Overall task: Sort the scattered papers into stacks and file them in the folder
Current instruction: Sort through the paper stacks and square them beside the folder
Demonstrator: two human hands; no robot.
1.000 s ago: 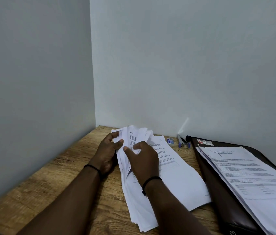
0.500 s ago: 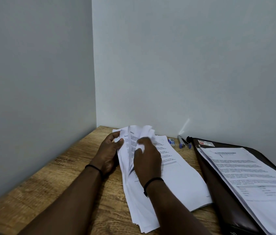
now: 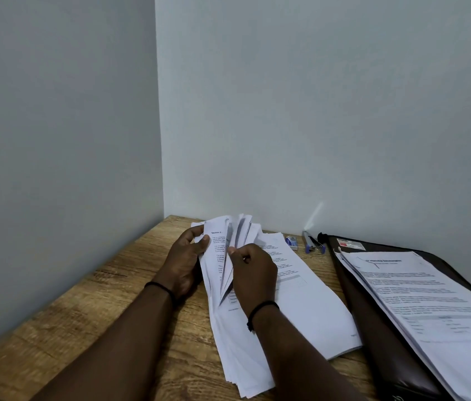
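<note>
the left hand is gripping the far left edge of a bundle of papers, thumb on top and fingers curled underneath, likely so the sheets are staying anchored while their upper ends are fanning out. the right hand is pinching a few of those sheets between thumb and curled fingers, seemingly peeling them apart to read the headings and decide which stack each belongs to. the bundle is resting with its near end on the wooden table, lifted only at the far end, which is sparing the hands its weight. both forearms are reaching forward and converging on the bundle, wrists low, each wearing a dark band.

just to the right, partly under the bundle, a flat stack is lying on the table, probably sorted sheets. further right, the dark folder is lying open with another pile of pages on it, suggesting filing is partly under way. a small eraser and pens are sitting by the wall.
</note>
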